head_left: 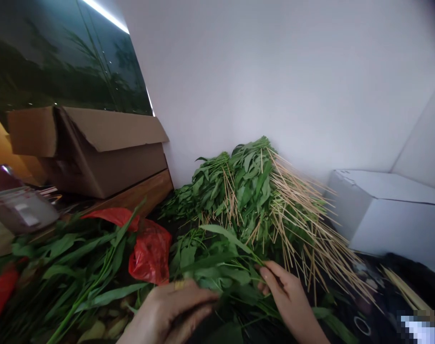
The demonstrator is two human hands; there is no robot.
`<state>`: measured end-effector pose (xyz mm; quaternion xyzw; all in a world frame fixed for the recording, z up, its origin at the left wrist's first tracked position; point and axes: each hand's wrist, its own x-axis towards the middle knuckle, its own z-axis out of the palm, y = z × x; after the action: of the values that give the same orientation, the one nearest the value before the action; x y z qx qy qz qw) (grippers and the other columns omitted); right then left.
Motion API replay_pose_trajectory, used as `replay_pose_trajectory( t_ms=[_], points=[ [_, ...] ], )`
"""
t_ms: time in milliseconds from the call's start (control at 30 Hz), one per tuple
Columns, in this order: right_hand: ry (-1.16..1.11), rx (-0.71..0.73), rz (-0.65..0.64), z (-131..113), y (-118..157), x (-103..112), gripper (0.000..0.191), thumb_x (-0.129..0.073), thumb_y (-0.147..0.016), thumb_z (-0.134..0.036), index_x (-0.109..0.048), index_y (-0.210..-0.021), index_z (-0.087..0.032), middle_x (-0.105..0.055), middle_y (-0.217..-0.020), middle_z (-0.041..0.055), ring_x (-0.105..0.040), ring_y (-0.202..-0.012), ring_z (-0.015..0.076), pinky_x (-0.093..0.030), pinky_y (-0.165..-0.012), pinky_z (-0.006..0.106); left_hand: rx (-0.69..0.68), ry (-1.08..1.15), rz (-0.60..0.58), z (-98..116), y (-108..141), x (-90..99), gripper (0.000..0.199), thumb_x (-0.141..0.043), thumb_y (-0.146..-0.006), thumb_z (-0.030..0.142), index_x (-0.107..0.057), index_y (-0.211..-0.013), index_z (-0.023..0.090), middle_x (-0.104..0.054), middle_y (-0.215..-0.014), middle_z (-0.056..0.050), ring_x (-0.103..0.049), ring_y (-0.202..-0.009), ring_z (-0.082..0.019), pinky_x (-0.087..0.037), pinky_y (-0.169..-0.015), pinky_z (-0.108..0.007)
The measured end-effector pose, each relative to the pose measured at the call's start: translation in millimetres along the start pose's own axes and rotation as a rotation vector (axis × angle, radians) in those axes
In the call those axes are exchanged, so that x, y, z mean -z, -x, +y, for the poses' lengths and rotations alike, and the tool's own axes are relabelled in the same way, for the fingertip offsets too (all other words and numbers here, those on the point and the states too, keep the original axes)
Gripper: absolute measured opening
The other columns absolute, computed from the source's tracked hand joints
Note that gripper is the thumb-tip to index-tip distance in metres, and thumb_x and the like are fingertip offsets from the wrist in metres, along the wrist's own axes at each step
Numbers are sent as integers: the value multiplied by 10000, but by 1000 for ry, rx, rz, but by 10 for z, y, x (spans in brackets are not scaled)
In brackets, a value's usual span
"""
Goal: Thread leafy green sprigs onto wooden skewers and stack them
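Observation:
Long green leaves on thin stems [226, 234] run to my right hand [280, 286], whose thumb and fingers pinch the stem at the lower centre. My left hand [174, 310], with a yellow ring on one finger, is bent over the leaves to the left; its fingers are partly blurred, and whether they grip a leaf cannot be made out. Behind both hands, against the wall, stands a pile of leafy bunches [251, 186] with thin tan sticks [306, 210] fanning out to the right.
Loose leafy stems [95, 267] and a crumpled red plastic bag [153, 253] lie at the left. Farther back are an open cardboard box [113, 162] and a translucent container [24, 210]. A white box [392, 210] stands at the right.

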<state>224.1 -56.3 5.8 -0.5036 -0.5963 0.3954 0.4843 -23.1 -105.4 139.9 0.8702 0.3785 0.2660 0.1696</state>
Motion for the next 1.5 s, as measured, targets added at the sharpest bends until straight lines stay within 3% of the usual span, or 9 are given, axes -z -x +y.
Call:
replay_pose_trajectory(
  t_ms=[133,433,767,867,1033,1200,1367,1433,1500],
  points=[
    [9,-26,-18,-65,18,-15,443,-443,-915,-560,-654,-940,-171,-594,-618,-8,-549,-568,151,-415,-546,244,-60,-44,165,24,-328,-61,165,-546,-934,188,-686,-998,247,-698,-870,-6,-632,-787,-131,-477,-703,-198],
    [27,2,-18,-79,29,-22,416,-462,-907,-541,-653,-990,-180,-591,-560,-19,-503,-476,132,-366,-469,232,-140,-225,157,-445,-758,-583,168,-558,-923,195,-720,-956,227,-704,-853,-28,-581,-809,-182,-460,-738,-288],
    [34,42,-114,-196,51,-27,338,-475,-919,-473,-650,-941,-185,-585,-566,-21,-525,-491,126,-379,-473,218,-185,-422,-36,-447,-792,-593,176,-556,-926,351,-716,-909,283,-620,-906,-49,-524,-901,-219,-388,-768,-333],
    [35,47,-89,-195,49,-20,366,-459,-931,-478,-658,-1015,-182,-618,-613,-8,-562,-551,141,-418,-530,229,-259,-449,-95,-469,-777,-596,203,-479,-971,285,-676,-943,249,-643,-841,-31,-531,-907,-212,-360,-830,-355],
    [78,61,16,-124,19,3,420,-417,-939,-492,-680,-1044,-181,-673,-759,39,-627,-711,177,-473,-652,253,-259,-588,-3,-563,-772,-517,188,-437,-964,170,-619,-918,180,-629,-800,-38,-519,-793,-196,-363,-778,-340],
    [139,86,-31,-84,4,-40,382,-464,-919,-475,-706,-963,-183,-636,-656,11,-572,-539,149,-443,-541,243,-296,-643,55,-697,-754,-533,133,-510,-872,144,-557,-753,183,-574,-728,-24,-501,-740,-190,-363,-704,-319],
    [165,204,1,-160,42,-114,381,-432,-948,-454,-697,-862,-194,-625,-635,15,-573,-549,150,-432,-531,239,-53,-146,137,-797,-761,-579,189,-442,-829,144,-510,-658,184,-505,-650,7,-461,-656,-151,-376,-661,-278],
    [165,227,29,-154,44,-95,385,-414,-960,-446,-685,-849,-196,-622,-644,20,-584,-576,156,-431,-530,239,158,187,310,-885,-788,-490,203,-425,-812,191,-475,-615,185,-460,-607,23,-432,-603,-133,-361,-595,-251],
    [165,228,77,-116,33,-48,374,-420,-958,-444,-673,-842,-194,-620,-655,25,-586,-584,159,-433,-528,239,356,523,584,-988,-808,-329,206,-457,-784,262,-436,-592,189,-399,-574,45,-390,-552,-113,-322,-521,-220]
  ],
)
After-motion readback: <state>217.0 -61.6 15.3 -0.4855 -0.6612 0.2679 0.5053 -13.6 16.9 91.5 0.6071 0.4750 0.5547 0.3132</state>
